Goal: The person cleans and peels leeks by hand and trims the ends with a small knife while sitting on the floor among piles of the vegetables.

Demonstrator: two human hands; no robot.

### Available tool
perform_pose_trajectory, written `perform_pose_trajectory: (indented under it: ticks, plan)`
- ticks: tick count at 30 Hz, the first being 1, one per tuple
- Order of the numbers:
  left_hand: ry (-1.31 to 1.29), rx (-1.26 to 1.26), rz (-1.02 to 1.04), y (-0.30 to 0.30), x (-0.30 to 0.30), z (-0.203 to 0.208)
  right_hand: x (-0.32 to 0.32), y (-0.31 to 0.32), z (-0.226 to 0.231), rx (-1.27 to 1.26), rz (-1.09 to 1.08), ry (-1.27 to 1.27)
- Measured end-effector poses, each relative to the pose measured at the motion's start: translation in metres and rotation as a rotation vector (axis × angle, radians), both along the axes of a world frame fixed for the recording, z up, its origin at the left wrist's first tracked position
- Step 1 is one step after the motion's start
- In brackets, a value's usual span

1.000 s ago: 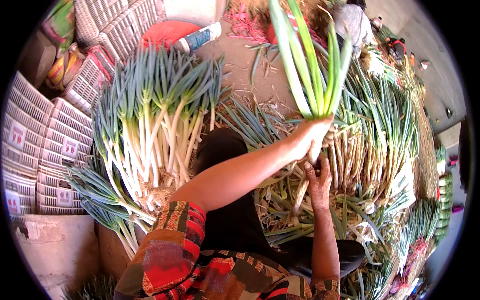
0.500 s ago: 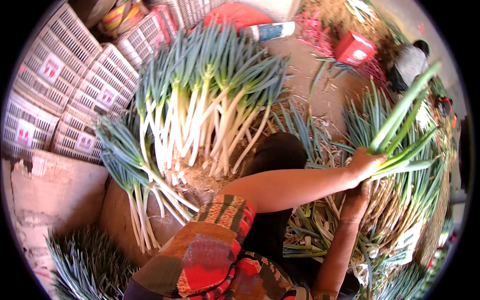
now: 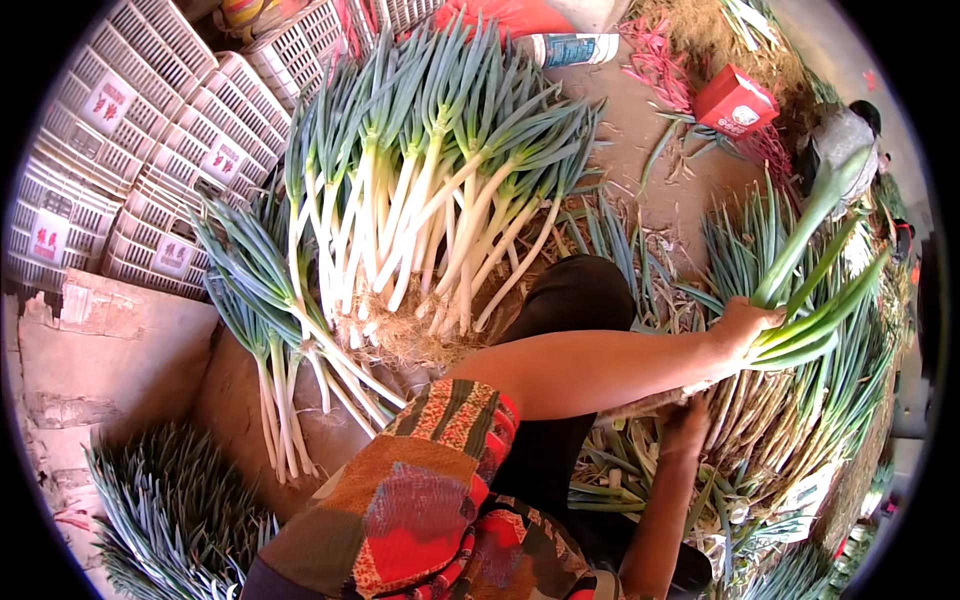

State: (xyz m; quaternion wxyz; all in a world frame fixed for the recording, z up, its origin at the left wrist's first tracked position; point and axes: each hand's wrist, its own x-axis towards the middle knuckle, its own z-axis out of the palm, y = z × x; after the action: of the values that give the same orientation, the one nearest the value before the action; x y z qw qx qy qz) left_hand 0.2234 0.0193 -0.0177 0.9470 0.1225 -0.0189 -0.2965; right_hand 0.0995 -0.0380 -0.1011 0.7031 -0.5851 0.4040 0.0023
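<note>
My left hand (image 3: 738, 332) is closed around a long green onion. Its green leaves (image 3: 800, 295) fan out up and to the right past my fingers. The onion's pale lower stalk (image 3: 640, 405) shows in part below my left forearm. My right hand (image 3: 685, 428) is just under my left wrist, beside that stalk. Its fingers look bent and closed, but my left arm partly hides them, and what they hold cannot be made out. Close by on the right lies a large heap of unpeeled green onions (image 3: 770, 420) with brownish stalks.
Clean white-stalked green onions (image 3: 420, 200) stand bunched ahead, with a smaller bunch (image 3: 285, 400) to their left. Plastic crates (image 3: 130, 110) are stacked at far left. Another onion pile (image 3: 170, 510) lies near left. A red box (image 3: 735, 100) and pink strings (image 3: 660, 65) lie far right.
My right hand has moved down and left, away from my left hand along the stalk. My left hand keeps its hold on the green onion; the view has shifted slightly.
</note>
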Motion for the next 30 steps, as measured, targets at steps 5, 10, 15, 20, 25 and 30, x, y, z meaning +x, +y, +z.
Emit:
perform_pose_trajectory:
  ticks: [5,10,15,20,25,30]
  plan:
    - [-0.140,-0.011,-0.087,0.016,0.007,0.025,-0.100,-0.053,-0.117,-0.581,0.776,0.375]
    - [-0.081,0.080,0.015,0.013,0.008,0.016,-0.050,-0.021,-0.008,-0.247,0.283,-0.126]
    - [-0.087,0.235,0.102,-0.001,0.006,-0.001,0.003,0.023,0.061,-0.105,0.138,-0.527]
    - [-0.182,0.482,-0.312,-0.001,0.006,0.001,0.000,0.017,0.040,-0.203,0.032,-0.575]
    - [-0.273,0.612,-0.218,-0.010,-0.005,-0.003,0.000,0.024,0.023,-0.306,-0.041,-0.597]
    - [-0.156,0.463,0.046,-0.004,0.000,0.000,0.012,0.017,0.028,-0.671,0.069,-0.485]
